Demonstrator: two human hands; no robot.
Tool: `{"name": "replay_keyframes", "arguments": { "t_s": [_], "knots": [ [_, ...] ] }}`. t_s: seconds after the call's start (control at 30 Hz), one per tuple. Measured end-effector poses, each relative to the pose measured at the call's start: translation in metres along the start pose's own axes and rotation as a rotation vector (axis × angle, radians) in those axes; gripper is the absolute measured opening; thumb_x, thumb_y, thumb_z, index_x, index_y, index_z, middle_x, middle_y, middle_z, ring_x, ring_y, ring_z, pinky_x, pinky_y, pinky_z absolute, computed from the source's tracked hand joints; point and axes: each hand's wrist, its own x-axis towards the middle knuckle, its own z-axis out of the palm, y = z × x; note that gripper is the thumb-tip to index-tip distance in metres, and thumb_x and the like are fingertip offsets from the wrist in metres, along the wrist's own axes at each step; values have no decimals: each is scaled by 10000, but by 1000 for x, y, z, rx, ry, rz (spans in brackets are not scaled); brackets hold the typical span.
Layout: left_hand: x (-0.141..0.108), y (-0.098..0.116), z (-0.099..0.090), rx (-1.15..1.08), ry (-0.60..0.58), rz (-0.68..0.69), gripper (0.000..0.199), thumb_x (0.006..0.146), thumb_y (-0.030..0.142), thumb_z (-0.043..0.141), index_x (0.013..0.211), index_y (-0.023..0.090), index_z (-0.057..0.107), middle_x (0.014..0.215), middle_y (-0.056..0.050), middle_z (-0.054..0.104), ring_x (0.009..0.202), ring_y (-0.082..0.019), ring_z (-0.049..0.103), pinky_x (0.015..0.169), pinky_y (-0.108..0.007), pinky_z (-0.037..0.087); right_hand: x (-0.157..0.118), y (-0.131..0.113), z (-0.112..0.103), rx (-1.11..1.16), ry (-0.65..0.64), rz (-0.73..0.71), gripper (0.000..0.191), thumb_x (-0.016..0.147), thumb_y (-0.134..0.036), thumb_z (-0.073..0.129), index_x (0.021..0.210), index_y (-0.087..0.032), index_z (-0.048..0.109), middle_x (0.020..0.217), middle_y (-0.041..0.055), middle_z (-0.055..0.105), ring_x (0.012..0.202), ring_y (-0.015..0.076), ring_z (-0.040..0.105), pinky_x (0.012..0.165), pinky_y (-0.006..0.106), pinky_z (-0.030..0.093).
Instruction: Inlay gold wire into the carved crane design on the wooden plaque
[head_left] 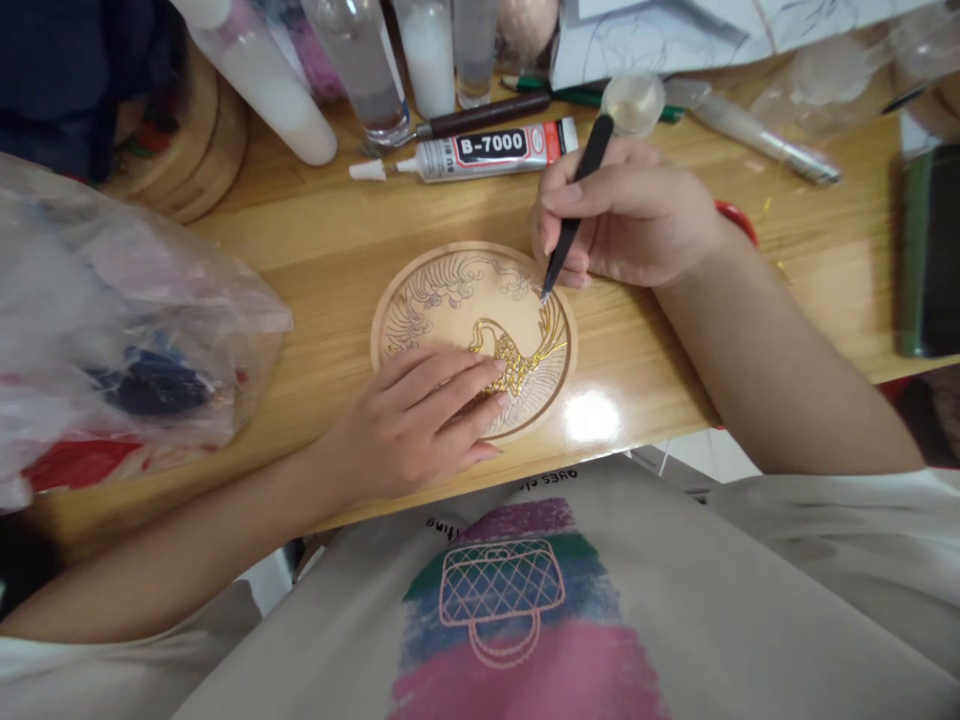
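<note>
A round wooden plate [442, 285] with a raised rim lies on the table, its face drawn with dark feather and cloud lines. Gold wire [517, 360] follows part of the drawing, forming a bird with a fanned tail. My left hand [427, 415] rests flat across the plate's lower left, fingers stretched out and covering some of the pattern. Black tweezers [576, 215] are gripped in my right hand [637, 215], above the plate's upper right. Their tips point down at the end of the gold tail. Whether they pinch any wire is too small to tell.
Behind the plate lies a B-7000 glue tube [491, 150], with a small clear cup [634, 100] and a brush pen [772, 135] to its right. Bottles [360, 70] line the back. A plastic bag [142, 330] sits left; a dark phone-like device [930, 255] is at far right.
</note>
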Motion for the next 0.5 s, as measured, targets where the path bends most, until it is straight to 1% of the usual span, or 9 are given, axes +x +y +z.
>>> {"name": "replay_keyframes", "arguments": {
  "t_s": [0.1, 0.23, 0.4, 0.5],
  "knots": [
    [0, 0, 0, 2, 6, 0, 251, 946, 358, 599, 1098, 169, 665, 1229, -102, 688, 1137, -242, 610, 971, -400, 505, 0, 1, 0, 1, 9, -13, 208, 793, -300, 735, 663, -144, 689, 452, -22, 549, 390, 86, 476, 371, 186, 409],
    [1, 1, 0, -1, 23, -8, 248, 965, 350, 566, 1109, 171, 659, 1213, -104, 695, 1161, -235, 602, 987, -392, 503, 0, 3, -3, -16, -11, -22, 232, 828, -335, 709, 698, -145, 682, 469, -18, 551, 391, 88, 475, 384, 186, 425],
    [1, 0, 0, 7, -4, -21, 280, 967, 344, 560, 1164, 168, 652, 1235, -116, 690, 1186, -251, 595, 1002, -403, 490, 0, 4, -3, 21, -1, -18, 190, 804, -283, 709, 685, -135, 701, 462, -8, 551, 396, 96, 475, 383, 194, 423],
    [1, 0, 0, 12, -26, -19, 319, 966, 372, 562, 1205, 176, 640, 1284, -132, 667, 1225, -262, 577, 1029, -419, 480, 0, 4, -3, 26, -7, -17, 186, 814, -272, 688, 688, -135, 700, 460, -9, 551, 397, 94, 470, 381, 191, 417]
  ]
}}
